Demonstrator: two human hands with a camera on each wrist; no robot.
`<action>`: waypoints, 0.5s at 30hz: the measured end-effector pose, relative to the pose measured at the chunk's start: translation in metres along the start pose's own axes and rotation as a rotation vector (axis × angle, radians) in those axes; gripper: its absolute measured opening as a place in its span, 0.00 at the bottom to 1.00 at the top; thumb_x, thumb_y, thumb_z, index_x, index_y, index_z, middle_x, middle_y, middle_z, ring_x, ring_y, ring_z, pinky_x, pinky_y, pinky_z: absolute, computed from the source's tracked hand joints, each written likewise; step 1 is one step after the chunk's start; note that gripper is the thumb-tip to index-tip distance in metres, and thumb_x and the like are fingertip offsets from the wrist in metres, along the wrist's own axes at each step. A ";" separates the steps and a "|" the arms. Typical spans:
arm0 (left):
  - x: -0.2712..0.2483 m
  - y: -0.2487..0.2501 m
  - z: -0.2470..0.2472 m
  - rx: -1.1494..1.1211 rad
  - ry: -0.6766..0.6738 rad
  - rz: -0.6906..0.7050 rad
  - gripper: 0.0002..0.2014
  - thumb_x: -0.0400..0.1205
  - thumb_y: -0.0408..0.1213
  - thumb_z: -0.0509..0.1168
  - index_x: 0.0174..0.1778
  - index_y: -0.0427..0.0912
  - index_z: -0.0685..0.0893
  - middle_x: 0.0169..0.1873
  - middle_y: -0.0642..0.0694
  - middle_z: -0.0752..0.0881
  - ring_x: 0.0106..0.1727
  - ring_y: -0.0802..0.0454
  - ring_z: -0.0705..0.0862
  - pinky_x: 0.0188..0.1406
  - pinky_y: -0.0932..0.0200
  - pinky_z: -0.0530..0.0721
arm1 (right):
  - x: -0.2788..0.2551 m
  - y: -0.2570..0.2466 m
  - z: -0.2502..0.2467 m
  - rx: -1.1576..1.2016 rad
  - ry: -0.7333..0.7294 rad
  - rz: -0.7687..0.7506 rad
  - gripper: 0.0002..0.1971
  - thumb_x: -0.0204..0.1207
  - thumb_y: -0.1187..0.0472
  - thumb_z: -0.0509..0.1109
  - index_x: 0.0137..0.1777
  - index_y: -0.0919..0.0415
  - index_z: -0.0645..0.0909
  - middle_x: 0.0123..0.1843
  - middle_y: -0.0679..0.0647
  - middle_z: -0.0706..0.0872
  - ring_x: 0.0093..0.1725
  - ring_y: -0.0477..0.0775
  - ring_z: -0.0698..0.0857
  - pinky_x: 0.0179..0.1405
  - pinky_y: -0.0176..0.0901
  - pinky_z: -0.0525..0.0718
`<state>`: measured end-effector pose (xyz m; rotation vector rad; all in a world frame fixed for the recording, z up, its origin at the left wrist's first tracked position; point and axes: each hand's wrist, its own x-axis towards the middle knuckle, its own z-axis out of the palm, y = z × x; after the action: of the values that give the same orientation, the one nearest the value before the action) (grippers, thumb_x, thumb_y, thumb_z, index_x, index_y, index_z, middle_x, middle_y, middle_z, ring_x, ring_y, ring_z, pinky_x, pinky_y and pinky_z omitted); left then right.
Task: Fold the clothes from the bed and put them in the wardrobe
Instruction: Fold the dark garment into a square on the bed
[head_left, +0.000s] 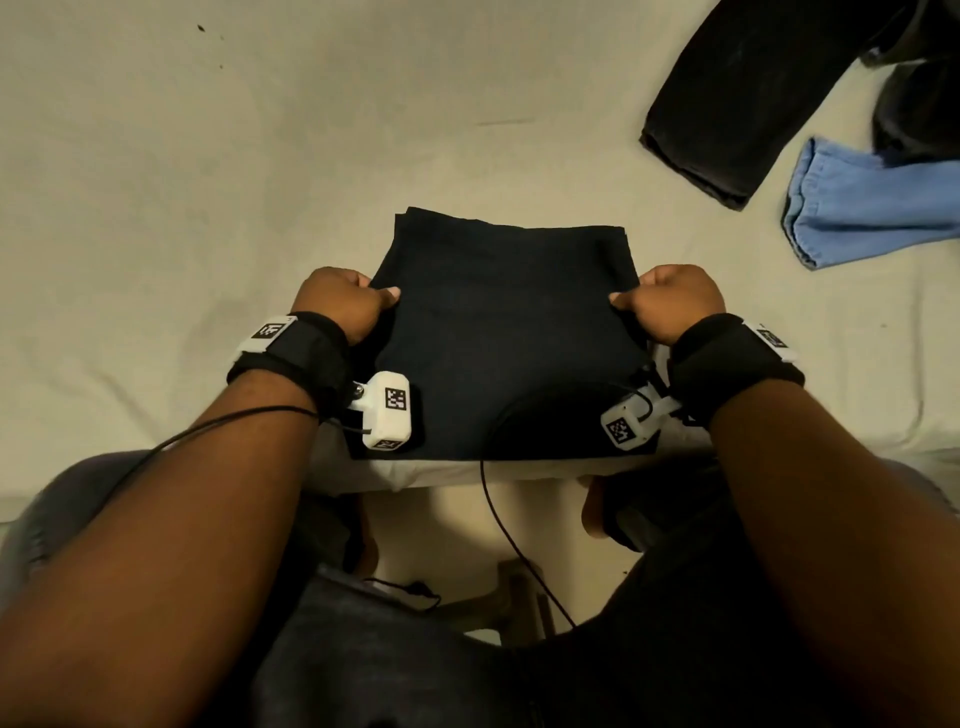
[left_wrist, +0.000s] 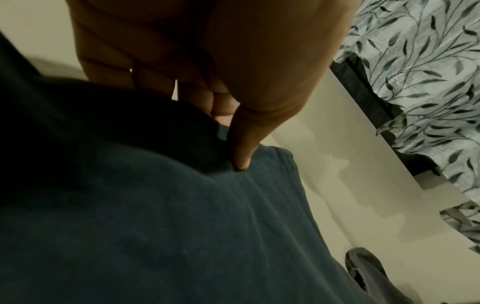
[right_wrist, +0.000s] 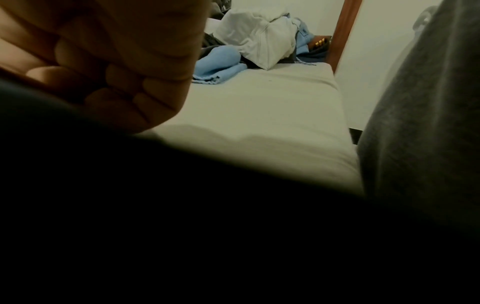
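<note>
Dark folded garment (head_left: 506, 332) on bed (head_left: 208, 182), between hands: left hand (head_left: 343, 301), right hand (head_left: 670, 299) pinch side edges.

left hand (head_left: 340, 304) grips dark shirt (head_left: 506, 332) | right hand (head_left: 670, 301) grips shirt | bed (head_left: 208, 182)

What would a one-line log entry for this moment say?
stage: folding | left hand: grips dark garment | right hand: grips garment | on: bed
</note>
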<state>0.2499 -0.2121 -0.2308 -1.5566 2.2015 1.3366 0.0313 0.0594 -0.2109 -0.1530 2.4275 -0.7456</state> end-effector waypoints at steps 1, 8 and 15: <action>0.000 0.002 0.002 -0.031 0.004 0.010 0.18 0.79 0.50 0.76 0.33 0.43 0.79 0.32 0.47 0.84 0.37 0.47 0.82 0.33 0.58 0.77 | 0.000 -0.004 0.002 0.047 0.009 -0.009 0.16 0.73 0.55 0.80 0.33 0.56 0.76 0.32 0.51 0.80 0.36 0.52 0.79 0.31 0.41 0.73; 0.012 0.042 0.005 -0.359 0.018 0.077 0.19 0.72 0.56 0.80 0.48 0.45 0.89 0.46 0.46 0.93 0.47 0.50 0.91 0.53 0.52 0.91 | 0.018 -0.038 0.005 0.167 0.044 -0.167 0.12 0.76 0.47 0.79 0.52 0.54 0.89 0.47 0.46 0.90 0.46 0.44 0.86 0.49 0.36 0.82; 0.042 0.041 0.012 -0.220 0.157 0.120 0.12 0.80 0.46 0.75 0.33 0.50 0.84 0.34 0.55 0.86 0.41 0.55 0.84 0.45 0.64 0.82 | 0.041 -0.034 0.006 0.109 0.110 -0.179 0.05 0.78 0.56 0.77 0.41 0.50 0.88 0.38 0.44 0.88 0.37 0.39 0.84 0.39 0.28 0.79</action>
<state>0.1926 -0.2296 -0.2376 -1.6789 2.3410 1.5916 -0.0007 0.0172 -0.2174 -0.2957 2.4921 -0.9876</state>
